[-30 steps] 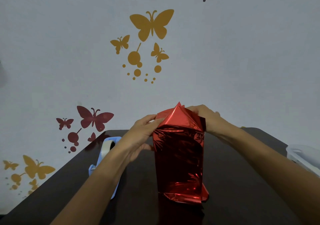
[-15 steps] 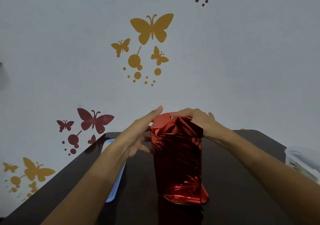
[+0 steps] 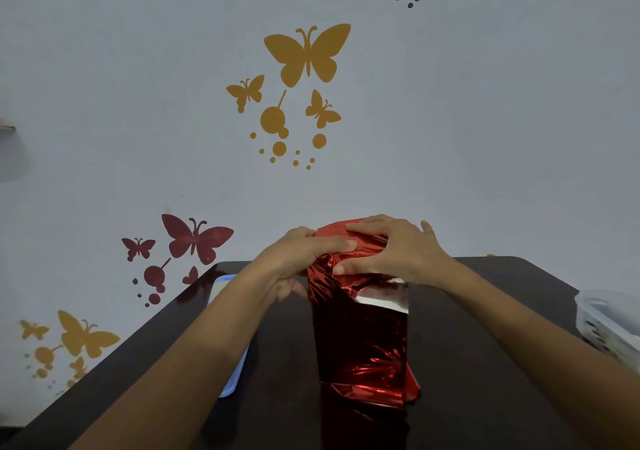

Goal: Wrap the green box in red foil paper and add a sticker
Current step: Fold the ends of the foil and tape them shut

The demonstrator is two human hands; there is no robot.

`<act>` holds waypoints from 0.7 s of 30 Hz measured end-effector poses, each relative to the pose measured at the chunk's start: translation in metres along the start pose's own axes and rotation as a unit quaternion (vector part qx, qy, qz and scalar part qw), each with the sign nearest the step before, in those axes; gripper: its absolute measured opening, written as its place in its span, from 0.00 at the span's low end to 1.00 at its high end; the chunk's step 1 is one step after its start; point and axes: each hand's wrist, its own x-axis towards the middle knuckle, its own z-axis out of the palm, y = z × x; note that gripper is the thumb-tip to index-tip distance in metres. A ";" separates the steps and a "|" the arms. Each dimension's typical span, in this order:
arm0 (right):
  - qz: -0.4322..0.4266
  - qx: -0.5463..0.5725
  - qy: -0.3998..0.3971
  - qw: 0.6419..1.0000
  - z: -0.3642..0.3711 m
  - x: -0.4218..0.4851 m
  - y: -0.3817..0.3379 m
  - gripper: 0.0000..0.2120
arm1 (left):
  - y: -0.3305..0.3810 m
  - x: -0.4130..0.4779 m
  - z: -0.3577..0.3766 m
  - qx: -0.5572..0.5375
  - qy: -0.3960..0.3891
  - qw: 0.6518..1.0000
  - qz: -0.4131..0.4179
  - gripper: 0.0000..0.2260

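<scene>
A tall box covered in shiny red foil paper (image 3: 360,338) stands upright on the dark table (image 3: 485,363); none of its green surface shows. My left hand (image 3: 298,259) holds the top left of the foil, its thumb laid flat across the folded top. My right hand (image 3: 391,252) grips the top right, fingers over the folded flap and thumb pressing the front. A strip of the foil's silver underside (image 3: 381,299) shows just below my right hand. Crumpled foil flares out at the box's base. No sticker is in view.
A light blue tape dispenser (image 3: 225,328) lies on the table to the left, mostly behind my left forearm. A clear plastic container (image 3: 606,325) sits at the right edge. A wall with butterfly decals rises right behind the table.
The pointed foil flap that stood up at the top has been folded down flat. Both hands have moved onto the box's top and now press the foil there.
</scene>
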 end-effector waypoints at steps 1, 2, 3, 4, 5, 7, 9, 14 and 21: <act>0.000 0.001 0.000 1.000 0.000 0.000 0.000 0.46 | -0.001 0.000 -0.001 0.002 -0.003 1.000 -0.001 0.17; -0.002 -0.001 0.001 1.000 0.000 0.001 0.000 0.45 | -0.001 -0.001 -0.001 0.004 -0.006 1.000 -0.003 0.19; -0.002 -0.004 0.003 1.000 0.000 0.002 0.001 0.43 | -0.001 -0.001 -0.003 -0.002 -0.009 1.000 -0.009 0.20; -0.003 -0.006 0.005 1.000 0.000 0.002 0.001 0.41 | -0.001 0.000 -0.005 -0.018 -0.009 1.000 -0.019 0.21; -0.003 -0.007 0.006 1.000 0.000 0.002 0.001 0.39 | 0.001 0.000 -0.006 -0.041 -0.004 0.999 -0.030 0.21; -0.002 -0.007 0.008 1.000 0.001 0.002 0.000 0.38 | 0.004 0.001 -0.006 -0.060 0.008 0.997 -0.044 0.19; 0.003 -0.007 0.007 1.000 0.001 0.002 -0.001 0.40 | 0.005 0.003 -0.002 -0.039 0.018 0.998 -0.040 0.19; 0.018 -0.012 -0.019 1.000 -0.002 0.004 0.000 0.50 | 0.004 0.005 0.005 -0.077 0.036 0.996 -0.034 0.09; -0.017 0.050 -0.004 0.999 -0.011 0.005 0.006 0.43 | 0.003 0.005 0.010 -0.081 0.075 0.994 -0.004 0.03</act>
